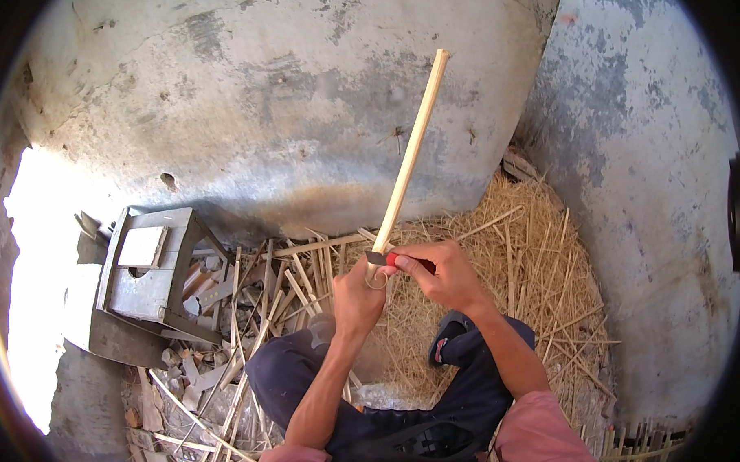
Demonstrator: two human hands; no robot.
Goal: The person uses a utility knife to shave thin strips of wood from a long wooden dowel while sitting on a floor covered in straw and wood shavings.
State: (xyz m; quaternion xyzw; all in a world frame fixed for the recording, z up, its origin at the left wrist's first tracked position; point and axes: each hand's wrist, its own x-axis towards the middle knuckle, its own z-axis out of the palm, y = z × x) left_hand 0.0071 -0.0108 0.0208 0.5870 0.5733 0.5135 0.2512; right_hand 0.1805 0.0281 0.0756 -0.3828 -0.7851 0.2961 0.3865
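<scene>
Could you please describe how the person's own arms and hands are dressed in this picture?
Both forearms are bare, and so are the left hand and the right hand: no gloves, watch or rings can be seen. Short pink sleeves show at the lower edge, one on each upper arm.

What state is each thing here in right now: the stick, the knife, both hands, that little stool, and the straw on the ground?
Bamboo stick: tilted upright, gripped at its lower end.
Knife: blade against the stick's lower end.
Left hand: closed around the stick.
Right hand: closed on the red knife handle.
Wooden stool: tipped on its side.
Straw shavings: piled loose against the wall.
</scene>
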